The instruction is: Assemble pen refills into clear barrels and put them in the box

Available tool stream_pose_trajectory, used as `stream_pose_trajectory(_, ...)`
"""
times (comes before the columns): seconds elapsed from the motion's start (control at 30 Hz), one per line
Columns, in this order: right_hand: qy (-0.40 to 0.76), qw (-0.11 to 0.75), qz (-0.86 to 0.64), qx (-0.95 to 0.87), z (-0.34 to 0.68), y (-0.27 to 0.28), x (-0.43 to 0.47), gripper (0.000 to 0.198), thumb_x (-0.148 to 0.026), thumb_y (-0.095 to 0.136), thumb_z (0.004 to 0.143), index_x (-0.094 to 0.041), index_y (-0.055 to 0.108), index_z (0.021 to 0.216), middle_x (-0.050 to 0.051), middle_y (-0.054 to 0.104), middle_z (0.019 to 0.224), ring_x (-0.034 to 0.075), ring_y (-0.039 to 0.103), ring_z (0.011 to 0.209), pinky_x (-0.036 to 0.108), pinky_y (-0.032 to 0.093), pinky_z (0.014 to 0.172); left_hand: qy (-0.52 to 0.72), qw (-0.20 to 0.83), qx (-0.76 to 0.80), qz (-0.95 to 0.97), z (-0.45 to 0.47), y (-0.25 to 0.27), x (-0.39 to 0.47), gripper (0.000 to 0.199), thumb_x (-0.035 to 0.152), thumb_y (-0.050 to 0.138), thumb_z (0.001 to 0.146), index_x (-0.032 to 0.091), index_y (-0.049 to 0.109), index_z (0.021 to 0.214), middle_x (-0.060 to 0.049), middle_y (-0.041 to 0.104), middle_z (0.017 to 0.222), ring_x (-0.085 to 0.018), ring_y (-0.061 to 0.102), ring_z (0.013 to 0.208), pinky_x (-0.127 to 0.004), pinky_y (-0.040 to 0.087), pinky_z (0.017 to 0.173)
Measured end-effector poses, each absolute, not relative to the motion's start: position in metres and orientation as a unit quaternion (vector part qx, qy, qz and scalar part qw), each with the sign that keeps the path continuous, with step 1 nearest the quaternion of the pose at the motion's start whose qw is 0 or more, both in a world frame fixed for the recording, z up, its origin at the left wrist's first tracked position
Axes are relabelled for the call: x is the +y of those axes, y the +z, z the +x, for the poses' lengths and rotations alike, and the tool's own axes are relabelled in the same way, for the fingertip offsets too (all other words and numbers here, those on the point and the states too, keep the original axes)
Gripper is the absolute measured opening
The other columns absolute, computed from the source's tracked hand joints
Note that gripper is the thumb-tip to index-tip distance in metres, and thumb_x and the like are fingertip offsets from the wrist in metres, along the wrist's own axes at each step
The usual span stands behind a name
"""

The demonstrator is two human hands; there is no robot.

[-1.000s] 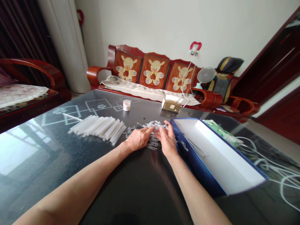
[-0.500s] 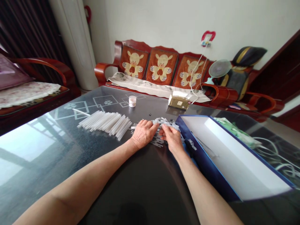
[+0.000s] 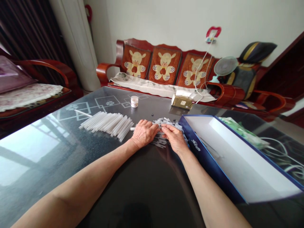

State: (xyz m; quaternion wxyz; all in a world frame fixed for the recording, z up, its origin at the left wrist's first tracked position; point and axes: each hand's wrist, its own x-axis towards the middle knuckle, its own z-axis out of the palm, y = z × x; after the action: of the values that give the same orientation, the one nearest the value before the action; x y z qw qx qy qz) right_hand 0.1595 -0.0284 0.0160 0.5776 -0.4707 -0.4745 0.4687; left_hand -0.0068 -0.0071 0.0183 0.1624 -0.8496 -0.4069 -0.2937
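Note:
My left hand [image 3: 145, 133] is closed, knuckles up, over the middle of the table. A short white tube end [image 3: 132, 129] sticks out on its left side; the rest is hidden in the fist. My right hand [image 3: 174, 136] is closed in a pinch, its fingertips meeting the left thumb side. What lies between those fingertips is too small to make out. Just behind the hands is a heap of small whitish pieces [image 3: 163, 120]. Thin grey pieces [image 3: 159, 142] lie in a row beneath and between them. Left of my left hand, many white translucent tubes [image 3: 106, 123] lie side by side.
A long blue box [image 3: 213, 172] with a white inside stands close by my right hand, some thin rods [image 3: 210, 147] in it. Farther back are a small white cup [image 3: 134, 102] and a tissue pack [image 3: 182, 102]. A green-white bag [image 3: 242, 131] and cable lie beyond the box.
My right hand has shifted slightly, bringing its fingertips against my left hand. More of the white tube end shows left of the fist. The view has turned a little.

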Motion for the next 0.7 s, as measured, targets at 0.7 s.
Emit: stream_pose_trajectory(0.7, 0.404, 0.529, -0.552, -0.502, 0.1604, 0.0152, -0.0266, 0.034, -0.053, 0.063, 0.074, -0.019, 0.065, 0.078, 0.005, 0.068, 0.072, 0.016, 0.061, 0.055, 0.023, 0.036, 0.036, -0.291, 0.185, -0.392, -0.853, -0.0078, 0.0157, -0.0046, 0.040, 0.042, 0.033, 0.099, 0.021, 0.065, 0.087, -0.004, 0.060, 0.072, -0.018, 0.050, 0.070, -0.034, 0.031, 0.071)
